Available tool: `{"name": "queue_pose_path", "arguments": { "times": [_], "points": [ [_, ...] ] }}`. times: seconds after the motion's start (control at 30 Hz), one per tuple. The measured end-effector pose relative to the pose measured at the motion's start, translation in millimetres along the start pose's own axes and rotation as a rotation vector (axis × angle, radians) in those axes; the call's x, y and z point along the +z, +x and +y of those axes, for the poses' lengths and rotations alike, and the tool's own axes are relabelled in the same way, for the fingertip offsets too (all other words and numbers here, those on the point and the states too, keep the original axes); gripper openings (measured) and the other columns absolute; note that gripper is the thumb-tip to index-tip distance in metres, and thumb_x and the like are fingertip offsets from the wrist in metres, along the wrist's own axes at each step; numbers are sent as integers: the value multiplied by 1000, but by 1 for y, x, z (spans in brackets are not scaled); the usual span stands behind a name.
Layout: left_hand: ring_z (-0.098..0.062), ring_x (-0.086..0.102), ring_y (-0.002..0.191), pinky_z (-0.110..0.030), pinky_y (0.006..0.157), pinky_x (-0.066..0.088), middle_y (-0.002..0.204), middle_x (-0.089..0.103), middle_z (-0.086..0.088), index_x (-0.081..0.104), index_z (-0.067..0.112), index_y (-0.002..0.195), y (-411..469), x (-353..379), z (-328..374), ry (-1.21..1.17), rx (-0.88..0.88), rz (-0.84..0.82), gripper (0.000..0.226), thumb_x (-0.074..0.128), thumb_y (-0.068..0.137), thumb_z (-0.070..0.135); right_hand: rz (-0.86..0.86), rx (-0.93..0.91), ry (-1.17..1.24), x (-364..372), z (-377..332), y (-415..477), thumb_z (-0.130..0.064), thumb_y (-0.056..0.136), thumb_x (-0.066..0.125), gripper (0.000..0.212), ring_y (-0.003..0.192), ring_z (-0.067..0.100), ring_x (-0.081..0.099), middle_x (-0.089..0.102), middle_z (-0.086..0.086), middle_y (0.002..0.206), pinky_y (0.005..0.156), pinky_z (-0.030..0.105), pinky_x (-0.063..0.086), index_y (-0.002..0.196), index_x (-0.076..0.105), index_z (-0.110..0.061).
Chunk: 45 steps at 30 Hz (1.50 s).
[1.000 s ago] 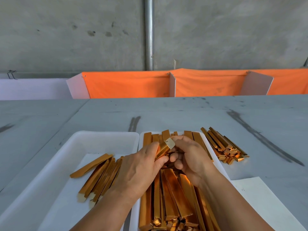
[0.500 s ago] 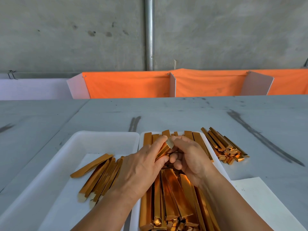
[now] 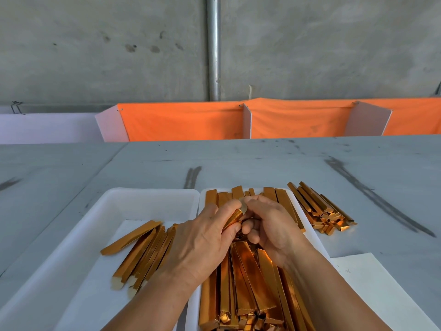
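My left hand [image 3: 202, 242] grips a slim gold foil box [image 3: 235, 217] over the right white tray [image 3: 202, 199]. My right hand [image 3: 272, 225] pinches the pale flap at that box's far end, its fingers curled round it. The right tray is piled with many more gold boxes [image 3: 250, 283] lying lengthwise. In the left white tray [image 3: 133, 197] lie several gold boxes [image 3: 143, 249] on a white sheet, fanned out with their pale flaps toward me.
Another heap of gold boxes [image 3: 319, 209] lies on the grey table [image 3: 262, 163] right of the trays. A white paper sheet [image 3: 372, 290] sits at the near right. Orange cloth dividers [image 3: 191, 120] and a concrete wall with a metal pipe [image 3: 213, 48] stand behind.
The pale end flap, open and sticking up a second ago, is now folded down against the box end under my right fingers. Both hands stay in the same place.
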<state>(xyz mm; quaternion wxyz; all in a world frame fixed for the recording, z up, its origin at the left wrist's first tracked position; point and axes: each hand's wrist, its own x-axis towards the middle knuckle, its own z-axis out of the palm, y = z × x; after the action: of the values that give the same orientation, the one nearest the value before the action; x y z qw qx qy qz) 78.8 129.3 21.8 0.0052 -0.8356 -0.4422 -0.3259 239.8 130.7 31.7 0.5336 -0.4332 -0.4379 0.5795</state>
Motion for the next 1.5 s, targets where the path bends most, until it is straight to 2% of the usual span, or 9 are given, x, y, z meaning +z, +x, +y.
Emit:
{"name": "queue_pose_path", "arguments": {
  "times": [0.13,0.2,0.3,0.4,0.57,0.63,0.87,1.23,1.5],
  "points": [
    [-9,62,74,-28,59,56,97,60,7,27,44,132,-1,1,0,-6,-4,8,43,27,91,57,3,-6,1,0,2,1,-23,98,59,21,49,13,49,60,9,69,41,21,38,102,66,-4],
    [-3,61,75,-20,61,52,101,62,10,24,44,135,-1,2,-1,3,-16,7,47,33,91,57,3,-7,-1,-1,2,1,-24,98,60,21,49,14,49,59,11,70,41,21,38,102,66,-4],
    [5,50,69,-2,58,30,92,53,20,15,43,138,0,4,-3,15,-63,0,58,47,91,54,-7,-16,12,0,3,1,-22,97,61,20,49,14,49,60,12,70,39,21,39,102,67,-4],
    [3,49,64,-3,54,26,86,48,20,14,42,135,1,5,-4,11,-94,-17,59,49,89,55,-6,-16,20,0,2,1,-19,95,64,17,46,13,50,59,12,67,38,20,38,99,67,-3],
    [0,46,66,-5,50,25,91,53,18,28,37,123,0,5,-5,55,-60,-36,41,38,90,60,19,-35,-29,0,2,1,-18,94,65,14,42,15,44,57,12,60,40,22,37,96,67,-4],
    [0,47,66,-5,50,23,89,50,19,31,37,120,0,4,-6,60,-55,-38,38,37,90,60,39,-40,-42,0,2,1,-17,94,65,12,41,16,42,56,12,58,40,23,36,94,67,-4],
    [-2,54,72,-4,58,31,96,57,15,36,35,121,-2,4,-6,7,-30,-23,38,42,91,58,29,-30,1,-1,0,2,-13,92,66,10,39,15,42,55,12,57,36,21,35,92,66,-3],
    [-1,54,70,-3,54,29,97,60,15,38,33,123,-4,4,-7,18,-19,-24,44,35,90,63,28,-79,-25,-4,2,3,-11,89,71,10,37,15,42,56,12,56,35,21,36,79,70,-13],
    [-1,52,66,-5,52,31,89,49,20,35,36,120,-2,5,-8,8,-41,-10,37,39,91,59,59,-202,-174,-3,3,1,-19,90,71,12,37,16,44,60,11,56,41,23,41,79,75,-16]
  ]
}}
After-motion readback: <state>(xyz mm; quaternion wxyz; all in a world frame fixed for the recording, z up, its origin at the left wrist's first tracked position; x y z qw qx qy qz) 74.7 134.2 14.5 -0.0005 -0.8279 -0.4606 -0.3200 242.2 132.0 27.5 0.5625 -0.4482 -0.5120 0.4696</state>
